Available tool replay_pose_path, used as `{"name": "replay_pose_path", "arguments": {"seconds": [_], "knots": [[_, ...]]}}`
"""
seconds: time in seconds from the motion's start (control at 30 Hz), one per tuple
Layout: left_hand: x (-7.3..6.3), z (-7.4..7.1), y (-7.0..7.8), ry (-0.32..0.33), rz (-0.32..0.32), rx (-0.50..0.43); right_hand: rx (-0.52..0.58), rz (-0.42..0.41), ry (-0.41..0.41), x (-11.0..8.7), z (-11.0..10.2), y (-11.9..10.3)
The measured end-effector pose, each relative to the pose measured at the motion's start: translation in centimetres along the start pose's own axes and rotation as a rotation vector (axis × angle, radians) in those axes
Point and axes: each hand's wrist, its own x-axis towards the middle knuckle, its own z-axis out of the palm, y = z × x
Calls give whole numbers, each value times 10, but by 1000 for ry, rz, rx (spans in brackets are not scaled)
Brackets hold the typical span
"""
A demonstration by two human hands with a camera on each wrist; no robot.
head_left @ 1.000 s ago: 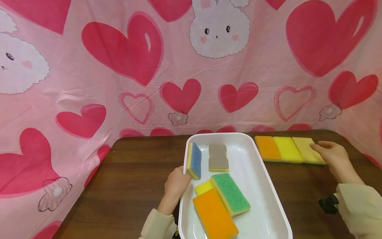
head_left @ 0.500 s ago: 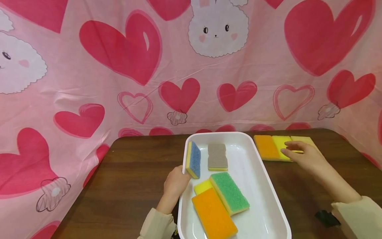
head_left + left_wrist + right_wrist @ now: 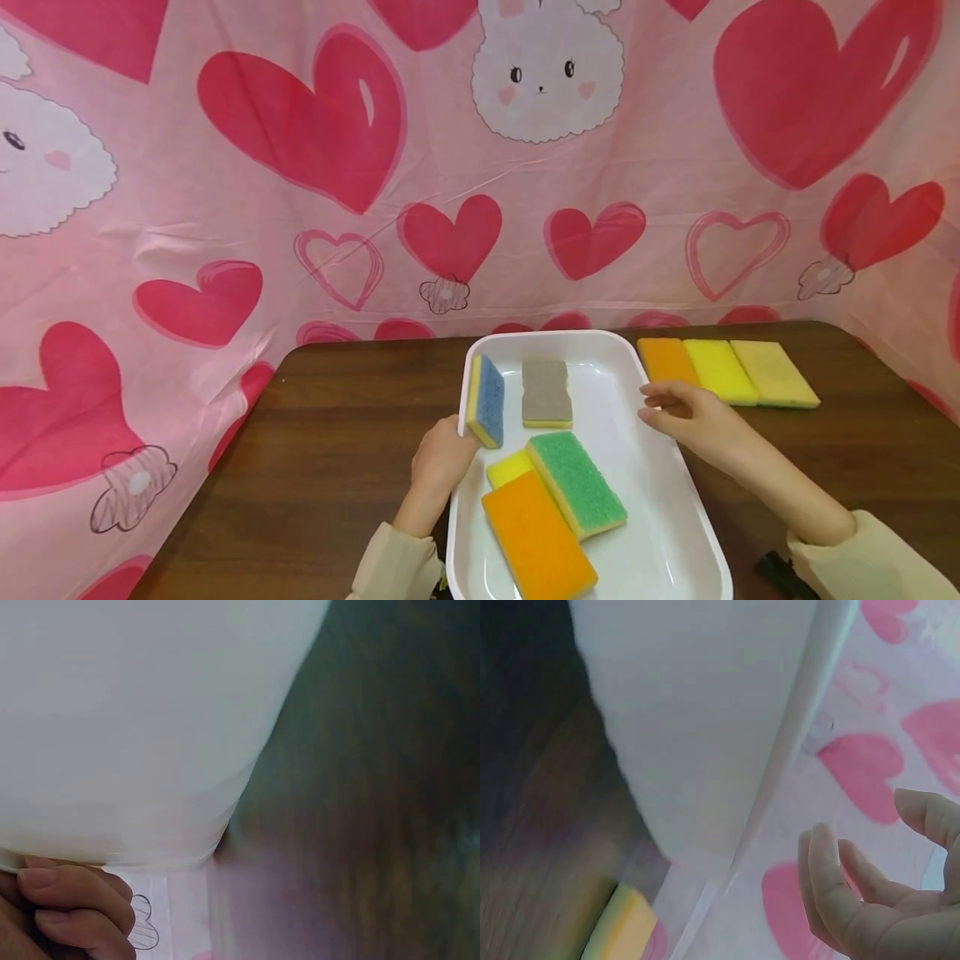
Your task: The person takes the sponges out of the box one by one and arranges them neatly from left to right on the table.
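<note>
My left hand [image 3: 441, 460] grips the left rim of a white tray [image 3: 701, 521]; the left wrist view shows its curled fingers [image 3: 86, 896] at the rim. Close to that hand, a blue-and-yellow sponge [image 3: 490, 402] stands on edge against the tray's left wall. My right hand [image 3: 697, 417] hangs over the right rim, holding nothing, its fingers loosely bent and apart from the thumb. Inside the tray lie a grey-topped sponge [image 3: 546, 392], a green-topped sponge [image 3: 577, 483] and an orange sponge [image 3: 538, 537], which partly covers a yellow one [image 3: 510, 469].
Right of the tray, an orange sponge [image 3: 666, 360], a bright yellow sponge [image 3: 720, 372] and a pale yellow sponge [image 3: 776, 373] lie side by side on the dark wooden table [image 3: 337, 442]. A pink curtain [image 3: 352, 250] with hearts hangs behind the table.
My right hand has moved left from the pale yellow sponge, across the row, to the tray's right rim. The left hand and all the sponges have kept their places.
</note>
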Motion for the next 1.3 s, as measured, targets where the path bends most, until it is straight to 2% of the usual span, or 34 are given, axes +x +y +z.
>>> {"name": "replay_pose_path", "arguments": {"seconds": [0.27, 0.6, 0.8, 1.1, 1.3], "knots": [[1, 0, 0, -6, -7, -9, 8, 2, -51, -2, 25, -10], [1, 0, 0, -13, -11, -13, -44, -24, -144, -3, 50, -5], [0, 0, 0, -12, -8, -14, -83, -6, -195, -3, 59, -3], [0, 0, 0, -10, -3, -9, -121, 33, -202, -2, 68, -1], [0, 0, 0, -6, 4, -3, -104, 51, -219, -3, 70, 1]]}}
